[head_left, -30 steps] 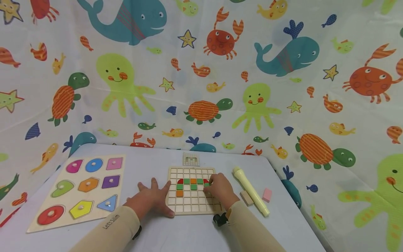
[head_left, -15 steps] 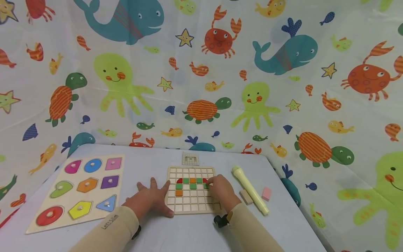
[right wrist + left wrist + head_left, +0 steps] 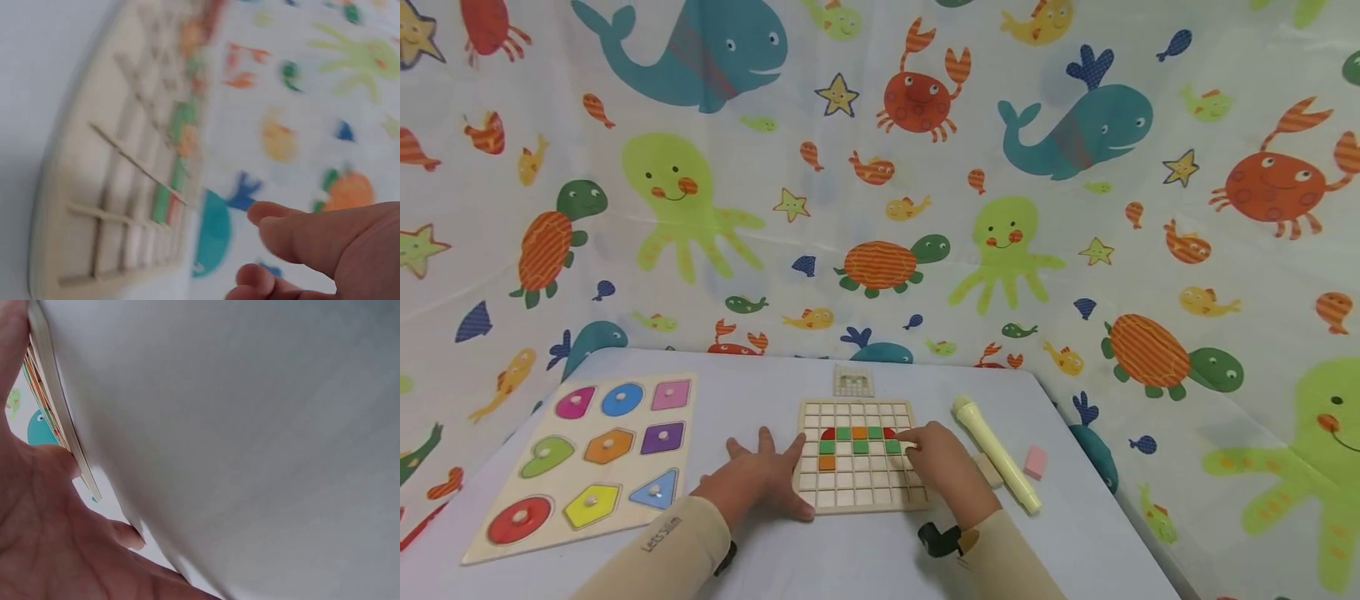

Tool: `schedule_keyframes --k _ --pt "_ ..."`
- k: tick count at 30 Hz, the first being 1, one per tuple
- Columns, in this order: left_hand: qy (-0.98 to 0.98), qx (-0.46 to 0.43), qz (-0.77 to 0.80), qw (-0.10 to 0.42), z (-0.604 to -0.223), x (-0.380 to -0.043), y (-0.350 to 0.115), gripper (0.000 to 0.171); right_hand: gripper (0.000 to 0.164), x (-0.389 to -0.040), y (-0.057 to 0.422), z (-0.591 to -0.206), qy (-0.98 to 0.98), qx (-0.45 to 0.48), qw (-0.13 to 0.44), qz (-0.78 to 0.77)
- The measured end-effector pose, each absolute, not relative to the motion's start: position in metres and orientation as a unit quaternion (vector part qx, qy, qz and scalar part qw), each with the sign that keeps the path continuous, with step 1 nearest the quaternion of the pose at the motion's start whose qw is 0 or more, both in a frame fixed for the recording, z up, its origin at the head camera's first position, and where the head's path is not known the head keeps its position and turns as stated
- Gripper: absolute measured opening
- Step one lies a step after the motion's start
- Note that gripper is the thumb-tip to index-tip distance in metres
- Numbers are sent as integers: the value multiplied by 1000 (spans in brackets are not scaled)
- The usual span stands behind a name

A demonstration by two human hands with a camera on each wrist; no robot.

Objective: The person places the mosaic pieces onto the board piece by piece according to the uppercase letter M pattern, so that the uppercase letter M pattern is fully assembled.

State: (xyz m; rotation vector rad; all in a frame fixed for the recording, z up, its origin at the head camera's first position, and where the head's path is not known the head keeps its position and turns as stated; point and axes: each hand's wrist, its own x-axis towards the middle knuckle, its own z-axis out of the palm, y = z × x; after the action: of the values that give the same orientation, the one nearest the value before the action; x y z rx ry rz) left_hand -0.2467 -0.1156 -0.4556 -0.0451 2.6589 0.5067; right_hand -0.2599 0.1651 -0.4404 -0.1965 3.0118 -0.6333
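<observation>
A wooden grid board (image 3: 865,493) lies mid-table, with red, green and orange tiles in its upper cells. My left hand (image 3: 758,477) spreads its fingers at the left edge, thumb near the bottom left corner. In the left wrist view its fingertips are right at the board's side (image 3: 59,400). My right hand (image 3: 951,468) is over the right side, index finger pointing at the red tile (image 3: 890,433) at the row's right end. Just below that tile sits a green tile (image 3: 892,447). In the right wrist view no tile shows between thumb and fingers.
A small pattern card (image 3: 853,382) lies behind the board. Left is a shape puzzle (image 3: 681,387) with knobbed pieces. To the right are a pale yellow microphone-shaped stick (image 3: 1000,454), a wooden block (image 3: 988,471) and a pink block (image 3: 1035,462). A sea-animal cloth hangs behind.
My right hand has let go of the green tile at the board's right side and drawn back slightly to the right. The left hand stays at the left edge.
</observation>
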Motion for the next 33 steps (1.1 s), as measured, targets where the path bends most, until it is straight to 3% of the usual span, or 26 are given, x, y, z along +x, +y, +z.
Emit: schedule_keyframes --k 4,8,14,18,24,33 --pt "961 -18 178 212 -454 -248 -114 128 31 -242 191 -427 968 -78 -34 -237" --pt "960 -22 177 214 -450 -247 -113 129 37 -236 223 -425 967 -50 -43 -245" --pt "960 -16 173 217 -443 -245 -112 126 57 -231 263 -428 982 -13 10 -190" --pt "960 -15 172 219 -446 -247 -112 126 62 -237 275 -437 989 -44 57 -129" --pt "958 -17 181 224 -453 -248 -115 127 54 -245 279 -452 983 -146 88 -60" --pt "957 -10 182 225 -455 -248 -112 127 37 -250 276 -461 981 -176 76 -12"
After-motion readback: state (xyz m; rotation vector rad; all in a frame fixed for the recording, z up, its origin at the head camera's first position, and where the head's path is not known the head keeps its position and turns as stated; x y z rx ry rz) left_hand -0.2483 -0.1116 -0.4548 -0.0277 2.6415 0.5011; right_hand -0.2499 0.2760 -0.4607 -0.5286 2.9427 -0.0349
